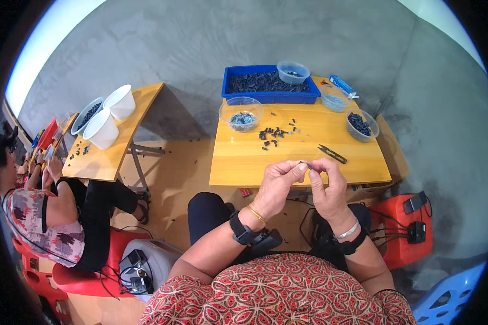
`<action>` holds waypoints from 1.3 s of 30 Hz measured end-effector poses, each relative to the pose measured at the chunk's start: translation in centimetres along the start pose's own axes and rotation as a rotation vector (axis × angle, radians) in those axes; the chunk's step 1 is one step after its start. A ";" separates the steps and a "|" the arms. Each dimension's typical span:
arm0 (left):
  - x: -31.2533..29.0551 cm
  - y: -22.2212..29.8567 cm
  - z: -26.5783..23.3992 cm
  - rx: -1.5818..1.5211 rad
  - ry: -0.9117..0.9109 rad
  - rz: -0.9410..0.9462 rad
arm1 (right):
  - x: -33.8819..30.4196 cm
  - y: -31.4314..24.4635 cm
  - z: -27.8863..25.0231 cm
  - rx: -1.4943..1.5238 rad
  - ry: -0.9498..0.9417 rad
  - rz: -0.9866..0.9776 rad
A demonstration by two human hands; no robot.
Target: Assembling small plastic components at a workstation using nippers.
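Note:
Above the near edge of the table, my left hand and my right hand meet fingertip to fingertip. Both pinch a small dark part, mostly covered by the fingers; its exact kind is too small to make out. A pair of black thread snips lies just beyond my right hand. Farther off, a loose group of small black plastic pieces is scattered on the wooden table.
At the back stands a blue tray of black pieces, with a clear bowl in it. Other clear tubs hold small parts. A blue box lies far right. Leftward, a person sits by another table with white buckets.

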State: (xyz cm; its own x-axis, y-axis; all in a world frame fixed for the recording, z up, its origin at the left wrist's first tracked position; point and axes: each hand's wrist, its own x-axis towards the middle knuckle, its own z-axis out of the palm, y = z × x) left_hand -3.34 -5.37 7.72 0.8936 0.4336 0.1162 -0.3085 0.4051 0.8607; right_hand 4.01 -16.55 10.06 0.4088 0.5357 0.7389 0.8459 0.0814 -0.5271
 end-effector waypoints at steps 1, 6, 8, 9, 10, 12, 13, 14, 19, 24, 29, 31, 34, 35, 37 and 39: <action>-0.3 0.1 0.3 -0.027 -0.026 0.010 | 0.0 -0.3 -0.1 -0.003 0.003 -0.003; -1.2 0.5 0.7 -0.043 -0.099 0.062 | -0.3 -0.9 -0.9 -0.081 0.052 -0.107; -1.7 1.0 1.3 -0.032 -0.103 0.064 | -0.5 -1.3 -1.4 -0.021 0.048 -0.065; -2.0 1.3 1.6 -0.034 -0.106 0.069 | -0.6 -1.5 -1.7 0.040 0.045 -0.021; -2.3 1.7 1.8 0.049 -0.086 0.092 | -0.6 -1.8 -1.9 0.037 0.045 -0.026; -2.7 2.0 2.0 0.130 -0.065 0.120 | -0.7 -2.4 -2.4 0.077 0.004 0.024; -2.8 2.1 2.0 0.157 -0.063 0.137 | -0.8 -2.5 -2.6 0.076 0.003 0.018; -2.9 2.2 2.0 0.184 -0.061 0.154 | -0.9 -2.6 -2.7 0.072 -0.003 0.012; -3.6 2.8 2.1 0.204 -0.082 0.196 | -0.7 -3.3 -3.2 0.068 -0.012 -0.041; -4.3 3.2 2.6 0.242 -0.111 0.328 | -0.8 -3.8 -3.6 0.117 0.020 -0.030; -5.1 4.6 3.4 0.556 -0.085 0.531 | -0.5 -4.3 -3.7 0.098 0.048 -0.089; -5.0 4.7 3.1 0.590 -0.085 0.556 | -0.4 -4.3 -3.6 0.099 0.043 -0.101; -4.8 5.3 2.9 0.674 -0.090 0.634 | 0.1 -4.6 -3.5 0.143 -0.007 -0.041; -4.8 5.4 2.9 0.726 -0.097 0.689 | 0.2 -4.5 -3.4 0.174 -0.008 -0.035; -4.7 5.7 2.6 0.768 -0.082 0.720 | 0.3 -4.5 -3.2 0.206 -0.011 -0.035; -4.9 5.8 2.4 0.811 -0.065 0.755 | 0.3 -4.2 -3.0 0.320 -0.053 0.019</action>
State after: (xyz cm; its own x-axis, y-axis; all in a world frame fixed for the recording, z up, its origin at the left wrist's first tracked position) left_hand -8.70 -7.08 13.37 0.5892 0.2941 0.7526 -0.4973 -0.6021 0.6247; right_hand 1.64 -19.23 13.79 0.3980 0.5820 0.7091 0.6845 0.3262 -0.6519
